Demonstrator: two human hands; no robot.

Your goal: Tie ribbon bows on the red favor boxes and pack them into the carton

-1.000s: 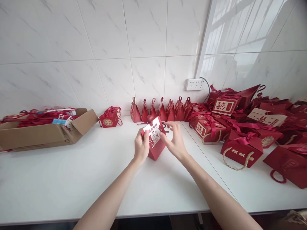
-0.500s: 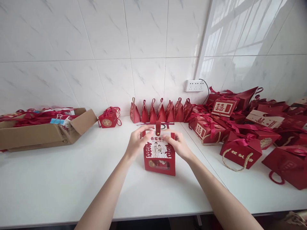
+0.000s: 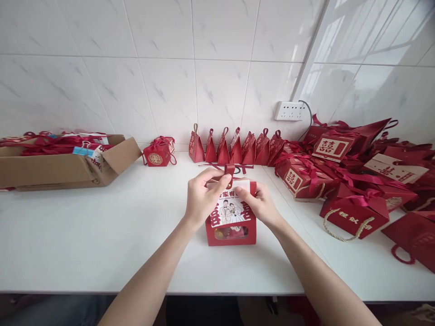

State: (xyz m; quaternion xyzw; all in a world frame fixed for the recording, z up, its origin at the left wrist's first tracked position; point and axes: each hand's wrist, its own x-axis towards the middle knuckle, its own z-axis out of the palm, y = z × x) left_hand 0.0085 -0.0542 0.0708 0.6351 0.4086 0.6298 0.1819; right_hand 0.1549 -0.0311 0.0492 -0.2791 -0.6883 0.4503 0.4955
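Observation:
A red gift box [image 3: 232,236] with a clear window stands upright on the white table in front of me. Its white printed flap [image 3: 231,213] carries a drawn couple and red characters, and small wrapped items show through the window. My left hand [image 3: 205,195] pinches the top of the box at the left, its thumb on the red strap [image 3: 229,174] with the metal stud. At the top right edge, my right hand [image 3: 261,201] grips the same box, thumb on the front of the flap and fingers behind. Both hands' rear fingers are mostly hidden.
An open cardboard box [image 3: 50,174] full of red ribbons is at left, beside a small red box [image 3: 158,153]. Several red triangular boxes [image 3: 235,151] line the wall. A heap of red gift boxes [image 3: 353,199] covers the right side. Above it hangs a power strip [image 3: 290,111].
My left thumb has moved right and up onto the strap. The flap now leans back and the box's base looks wider. The camera view has tilted down and shifted left.

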